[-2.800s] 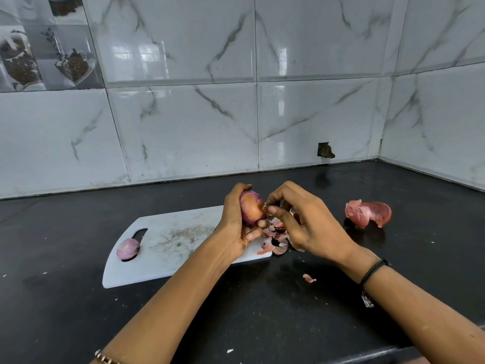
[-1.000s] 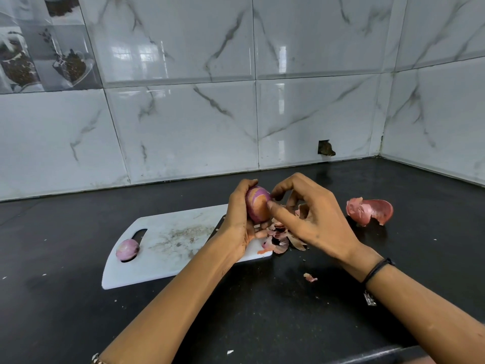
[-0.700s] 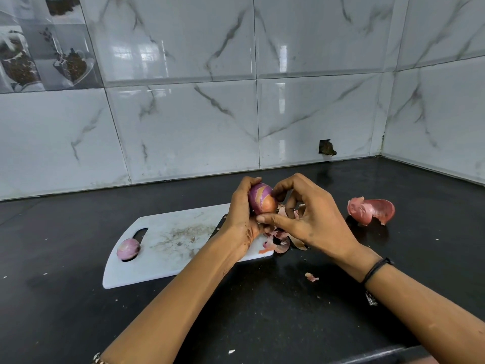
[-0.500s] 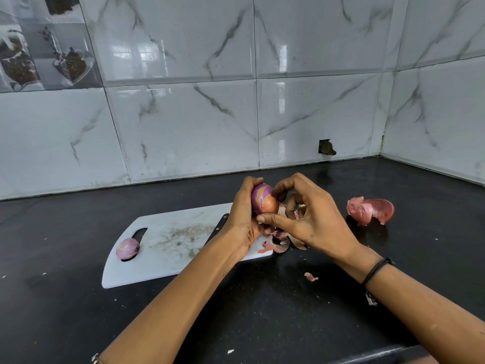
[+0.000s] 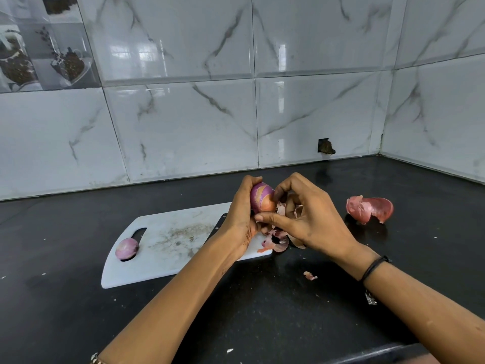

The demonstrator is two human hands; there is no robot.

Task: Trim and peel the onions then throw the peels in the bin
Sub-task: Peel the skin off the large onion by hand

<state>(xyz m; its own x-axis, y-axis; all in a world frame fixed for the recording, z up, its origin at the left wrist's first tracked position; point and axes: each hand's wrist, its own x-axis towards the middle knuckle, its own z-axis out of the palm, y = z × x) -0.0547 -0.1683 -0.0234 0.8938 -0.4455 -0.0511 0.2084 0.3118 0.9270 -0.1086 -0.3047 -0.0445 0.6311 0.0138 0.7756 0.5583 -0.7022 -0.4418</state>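
Left hand [image 5: 240, 219] holds onion [image 5: 262, 197], long axis upright (tilted slightly).

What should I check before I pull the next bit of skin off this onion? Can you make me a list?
1. Onion held firmly: ok, the left hand grips it above the board.
2. Right hand on the skin: ok, its fingers curl onto the onion.
3. Skin all off: not ok, orange-brown skin shows on its lower part.
4. Knife out of the way: cannot tell, only a dark handle shows behind the left hand.
5. Peels binned: not ok, they lie by the board's corner, a big peel lies on the counter, and no bin is in view.
6. Second onion steady: ok, it rests at the board's handle hole.
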